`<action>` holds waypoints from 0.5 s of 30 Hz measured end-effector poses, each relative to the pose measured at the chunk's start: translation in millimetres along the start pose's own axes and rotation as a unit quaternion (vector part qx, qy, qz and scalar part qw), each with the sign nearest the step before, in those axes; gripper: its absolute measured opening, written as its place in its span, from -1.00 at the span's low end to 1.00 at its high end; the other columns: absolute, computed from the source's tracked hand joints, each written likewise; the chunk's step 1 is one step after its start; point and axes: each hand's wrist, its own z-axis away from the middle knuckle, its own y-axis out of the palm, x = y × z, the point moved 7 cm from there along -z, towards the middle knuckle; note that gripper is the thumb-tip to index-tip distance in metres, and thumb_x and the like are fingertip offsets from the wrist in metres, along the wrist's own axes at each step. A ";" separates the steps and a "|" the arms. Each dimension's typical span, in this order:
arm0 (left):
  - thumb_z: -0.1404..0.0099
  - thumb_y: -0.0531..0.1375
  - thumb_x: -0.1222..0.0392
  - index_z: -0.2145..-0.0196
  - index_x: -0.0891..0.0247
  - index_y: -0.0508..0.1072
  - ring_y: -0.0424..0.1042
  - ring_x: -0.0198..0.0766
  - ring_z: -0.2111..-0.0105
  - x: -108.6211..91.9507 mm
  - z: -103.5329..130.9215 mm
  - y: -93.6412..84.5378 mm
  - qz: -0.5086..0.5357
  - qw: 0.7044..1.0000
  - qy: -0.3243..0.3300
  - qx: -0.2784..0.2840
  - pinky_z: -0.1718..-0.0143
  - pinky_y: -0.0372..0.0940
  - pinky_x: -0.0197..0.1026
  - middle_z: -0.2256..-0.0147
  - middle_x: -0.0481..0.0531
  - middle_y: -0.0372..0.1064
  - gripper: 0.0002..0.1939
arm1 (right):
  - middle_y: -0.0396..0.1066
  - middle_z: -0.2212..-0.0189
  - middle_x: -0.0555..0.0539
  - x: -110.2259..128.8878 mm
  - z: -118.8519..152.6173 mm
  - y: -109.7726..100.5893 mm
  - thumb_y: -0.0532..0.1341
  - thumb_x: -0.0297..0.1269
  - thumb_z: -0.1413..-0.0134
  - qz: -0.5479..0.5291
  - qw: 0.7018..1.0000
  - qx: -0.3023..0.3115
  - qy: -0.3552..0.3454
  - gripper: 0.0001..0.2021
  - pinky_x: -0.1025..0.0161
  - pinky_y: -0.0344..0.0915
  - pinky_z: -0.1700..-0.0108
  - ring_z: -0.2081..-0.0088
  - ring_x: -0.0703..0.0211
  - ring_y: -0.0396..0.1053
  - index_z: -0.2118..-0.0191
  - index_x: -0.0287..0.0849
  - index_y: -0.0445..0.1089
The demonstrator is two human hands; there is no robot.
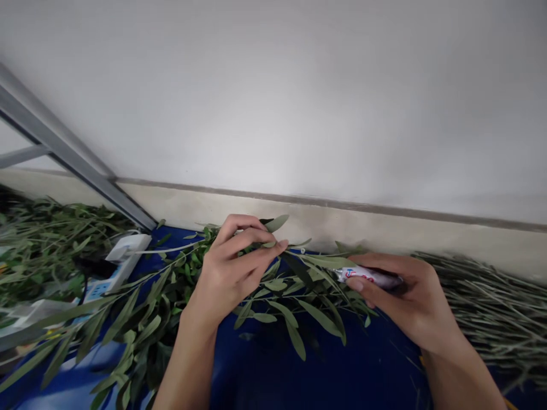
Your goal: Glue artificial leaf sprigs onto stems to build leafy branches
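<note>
R fingers [376, 292] grip silvery tube [376, 277], L [250, 262] leafy stem [318, 260].

1 head camera faces forward and down, close to the left hand [233, 273] and right hand [404, 293].

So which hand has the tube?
The right hand, with the tube between its thumb and fingers; the left hand pinches a leafy stem instead.

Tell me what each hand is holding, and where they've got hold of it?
The right hand grips a printed tube around its body, silvery end free. The left hand seems to pinch a leafy sprig; fingers hide exactly where.
</note>
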 end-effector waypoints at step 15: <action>-0.33 0.35 0.39 0.19 0.12 0.57 0.44 -0.12 0.13 -4.2 -3.3 0.4 -0.002 1.000 0.002 0.009 0.23 0.51 -0.01 0.28 -0.01 0.52 -0.82 | 0.52 0.53 -0.05 -14.7 -0.6 -1.9 0.48 -0.17 -0.05 -0.044 0.999 0.003 -0.007 -0.85 0.33 0.23 0.60 0.59 0.27 0.30 0.27 -0.08 0.70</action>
